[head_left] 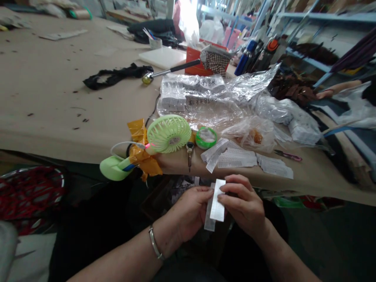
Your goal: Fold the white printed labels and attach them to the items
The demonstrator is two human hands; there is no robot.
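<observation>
My left hand (190, 209), with a silver bangle on its wrist, pinches a greyish printed label strip (209, 219) between thumb and fingers. Overlapping it is a brighter white label strip (217, 200), gripped by the thumb and fingers of my right hand (245, 199). Both strips hang upright in front of the table edge, above my lap. Just beyond my hands, loose printed labels (236, 157) lie fanned on the table, with another pile of labels (274, 166) to their right.
A green fan (169, 134) is taped to the table edge. Near it are a seam ripper-like tool (189, 154), a green round tin (206, 138) and plastic-wrapped label bundles (199, 98). Small snips (288, 155) lie right. A red woven basket (32, 194) stands low left. Another person's hand (324, 94) shows far right.
</observation>
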